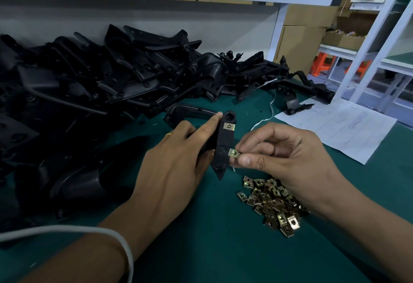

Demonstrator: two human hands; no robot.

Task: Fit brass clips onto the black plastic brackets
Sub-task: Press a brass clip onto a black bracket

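Above the green table (201, 249), near its middle, a black plastic bracket (223, 146) is held roughly upright, a long narrow piece with a round socket at its top end and a pointed lower tip. One brass clip (228, 126) already sits on its right edge just below the socket: a small square of yellowish metal with a hole in its centre. A second clip (234, 153) of the same kind meets the bracket's right edge lower down, pinched between the thumb and fingertips of the right hand (288, 159), whose other fingers are curled in. The left hand (176, 159) grips the bracket from the left, its fingers wrapped behind it and one fingertip reaching up beside the socket; a thin ring shows on one finger.

So two clips are at the bracket. Just below the right hand lies a loose pile of clips (271, 203) on the table, too many and too overlapped to count. To the left and behind, a big heap of black brackets (107, 74) covers the table's far side, also beyond counting. One printed paper sheet (342, 128) lies to the right, with a white string (267, 115) trailing beside it. A white cable (89, 230) crosses the left forearm.
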